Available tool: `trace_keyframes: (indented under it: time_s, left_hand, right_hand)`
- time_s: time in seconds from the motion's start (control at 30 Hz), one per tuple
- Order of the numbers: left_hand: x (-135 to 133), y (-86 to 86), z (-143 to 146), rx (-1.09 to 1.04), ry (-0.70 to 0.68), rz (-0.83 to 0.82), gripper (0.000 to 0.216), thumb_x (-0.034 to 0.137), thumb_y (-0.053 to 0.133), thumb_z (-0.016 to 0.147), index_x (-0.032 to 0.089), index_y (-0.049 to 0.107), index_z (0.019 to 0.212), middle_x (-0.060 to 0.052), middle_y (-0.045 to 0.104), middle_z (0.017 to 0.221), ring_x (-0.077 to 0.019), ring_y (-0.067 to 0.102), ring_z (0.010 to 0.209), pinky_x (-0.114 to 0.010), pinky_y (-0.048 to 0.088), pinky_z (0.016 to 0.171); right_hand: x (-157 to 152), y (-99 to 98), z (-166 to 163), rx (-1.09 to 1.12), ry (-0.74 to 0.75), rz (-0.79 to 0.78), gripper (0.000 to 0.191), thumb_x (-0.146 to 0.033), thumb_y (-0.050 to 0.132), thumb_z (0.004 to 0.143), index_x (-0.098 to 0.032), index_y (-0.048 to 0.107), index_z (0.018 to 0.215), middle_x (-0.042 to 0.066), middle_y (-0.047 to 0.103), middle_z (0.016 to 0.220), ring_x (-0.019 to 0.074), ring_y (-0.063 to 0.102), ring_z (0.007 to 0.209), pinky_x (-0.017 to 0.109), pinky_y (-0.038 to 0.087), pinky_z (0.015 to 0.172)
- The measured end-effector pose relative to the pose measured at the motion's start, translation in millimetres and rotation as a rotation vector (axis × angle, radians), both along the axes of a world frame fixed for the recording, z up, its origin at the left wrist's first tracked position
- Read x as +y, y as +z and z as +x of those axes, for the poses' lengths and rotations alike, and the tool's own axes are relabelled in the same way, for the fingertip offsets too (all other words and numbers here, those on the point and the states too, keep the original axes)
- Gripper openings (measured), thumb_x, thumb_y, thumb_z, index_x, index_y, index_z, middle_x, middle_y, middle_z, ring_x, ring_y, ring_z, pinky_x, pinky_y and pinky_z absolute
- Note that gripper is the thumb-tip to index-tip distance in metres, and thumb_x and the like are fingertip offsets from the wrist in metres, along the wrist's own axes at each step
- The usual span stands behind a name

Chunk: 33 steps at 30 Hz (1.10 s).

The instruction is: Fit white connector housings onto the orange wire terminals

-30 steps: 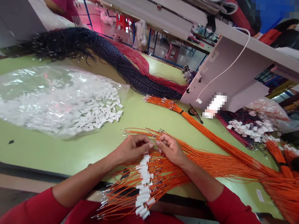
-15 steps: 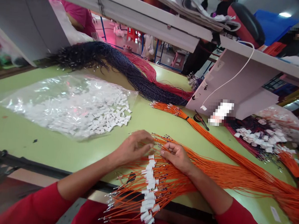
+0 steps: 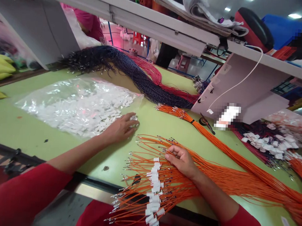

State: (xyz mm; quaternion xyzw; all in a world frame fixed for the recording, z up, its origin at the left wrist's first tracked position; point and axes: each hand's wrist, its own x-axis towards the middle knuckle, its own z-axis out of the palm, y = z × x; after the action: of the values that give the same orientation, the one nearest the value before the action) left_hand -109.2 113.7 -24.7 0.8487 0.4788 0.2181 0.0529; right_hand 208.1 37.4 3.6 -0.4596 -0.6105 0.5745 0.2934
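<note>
Hands sit apart: my right hand (image 3: 181,160) is curled shut on the orange wires (image 3: 226,180) near me, pinching their ends. My left hand (image 3: 120,127) lies open and flat, fingertips on the white plugs (image 3: 101,120) spilling from the clear bag (image 3: 52,98) farther off. I think it is best to pinch just one plug and hold that wire end steady.

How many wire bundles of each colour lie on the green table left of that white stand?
Dark blue bundle: 1
Red bundle: 1
Orange: 2, the tied orange bundle and the fanned orange bundle under the right hand
Total: 4
</note>
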Motion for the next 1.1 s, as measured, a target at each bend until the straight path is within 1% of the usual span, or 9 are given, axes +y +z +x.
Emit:
trace_keyframes:
  time_s: [0.2, 0.3, 0.4, 0.6, 0.7, 0.8, 0.87, 1.0, 1.1]
  left_hand:
    - [-39.3, 3.0, -4.3, -0.066, 0.038, 0.093, 0.031, 0.027, 0.048, 0.094, 0.019, 0.071, 0.112, -0.017, 0.057, 0.138, -0.0347, 0.055, 0.124, -0.057, 0.045, 0.105]
    - [-39.9, 6.3, -2.7, -0.054, 0.04, 0.119, 0.034, 0.02, 0.051, 0.087, 0.019, 0.071, 0.114, -0.017, 0.057, 0.138, -0.0363, 0.052, 0.127, -0.06, 0.04, 0.108]
    - [-32.9, 6.6, 2.1, -0.047, 0.024, 0.103, 0.029, 0.018, 0.051, 0.085, 0.019, 0.075, 0.102, -0.016, 0.061, 0.132, -0.0375, 0.05, 0.128, -0.06, 0.04, 0.106]
    - [-17.8, 9.4, 5.9, -0.056, 0.059, 0.093, 0.024, 0.027, 0.052, 0.091, 0.02, 0.072, 0.081, -0.013, 0.068, 0.119, -0.0363, 0.052, 0.123, -0.058, 0.042, 0.102]
    - [-27.8, 22.7, 14.5, -0.168, 0.043, 0.08, 0.023, 0.031, 0.049, 0.094, 0.019, 0.068, 0.088, -0.013, 0.069, 0.114, -0.0319, 0.059, 0.113, -0.054, 0.044, 0.1]
    - [-51.0, 38.3, 37.1, -0.365, 0.002, -0.102, 0.02, 0.034, 0.049, 0.096, 0.02, 0.062, 0.101, -0.008, 0.07, 0.101, -0.0239, 0.065, 0.095, -0.042, 0.051, 0.088]
    - [-67.5, 43.2, 57.9, -0.497, -0.043, -0.304, 0.019, 0.037, 0.049, 0.097, 0.021, 0.06, 0.098, -0.003, 0.068, 0.089, -0.0197, 0.064, 0.084, -0.036, 0.052, 0.078]
    - [-86.8, 34.1, 93.9, -0.814, -0.144, -0.641, 0.019, 0.039, 0.053, 0.095, 0.021, 0.057, 0.093, -0.002, 0.066, 0.082, -0.0162, 0.062, 0.074, -0.03, 0.051, 0.067]
    - [-90.5, 21.6, 105.2, -1.021, -0.183, -0.838, 0.02, 0.041, 0.055, 0.095, 0.022, 0.055, 0.096, -0.003, 0.067, 0.083, -0.0157, 0.063, 0.074, -0.029, 0.05, 0.064]
  right_hand:
    - [-0.7, -2.7, 0.8, -0.016, -0.014, -0.004, 0.04, -0.056, 0.072, 0.079, -0.018, 0.06, 0.077, -0.005, 0.053, 0.059, 0.0084, 0.042, 0.052, 0.023, 0.031, 0.052]
    - [-0.9, -4.1, 0.6, -0.012, -0.016, -0.007, 0.04, -0.057, 0.072, 0.078, -0.018, 0.063, 0.077, -0.005, 0.053, 0.056, 0.0087, 0.043, 0.051, 0.023, 0.032, 0.051]
    - [-1.0, -4.9, 0.5, -0.002, -0.034, -0.014, 0.04, -0.057, 0.073, 0.077, -0.017, 0.065, 0.079, -0.004, 0.054, 0.056, 0.0087, 0.045, 0.05, 0.023, 0.034, 0.052]
    - [-3.0, -2.5, -0.4, -0.024, -0.063, -0.004, 0.04, -0.055, 0.075, 0.075, -0.016, 0.066, 0.075, -0.004, 0.055, 0.056, 0.0079, 0.044, 0.05, 0.022, 0.034, 0.051]
    - [-4.5, -3.1, -1.6, -0.006, -0.094, 0.0, 0.038, -0.053, 0.077, 0.074, -0.016, 0.065, 0.073, -0.004, 0.055, 0.056, 0.0078, 0.043, 0.05, 0.022, 0.032, 0.049]
    - [-5.4, -5.3, -2.1, 0.025, -0.124, 0.012, 0.037, -0.051, 0.079, 0.072, -0.017, 0.066, 0.074, -0.003, 0.057, 0.06, 0.0085, 0.044, 0.053, 0.022, 0.033, 0.05]
    - [-5.9, -6.7, -1.6, 0.04, -0.141, 0.011, 0.037, -0.052, 0.08, 0.071, -0.017, 0.066, 0.074, -0.003, 0.058, 0.06, 0.009, 0.045, 0.053, 0.023, 0.035, 0.052]
    - [-7.1, -8.5, 0.1, 0.074, -0.15, 0.005, 0.038, -0.053, 0.079, 0.072, -0.017, 0.066, 0.074, -0.003, 0.057, 0.059, 0.0091, 0.044, 0.052, 0.023, 0.036, 0.052]
    - [-8.3, -8.3, 0.1, 0.11, -0.138, 0.006, 0.037, -0.053, 0.079, 0.073, -0.017, 0.068, 0.076, -0.002, 0.06, 0.063, 0.0097, 0.047, 0.054, 0.024, 0.039, 0.054]
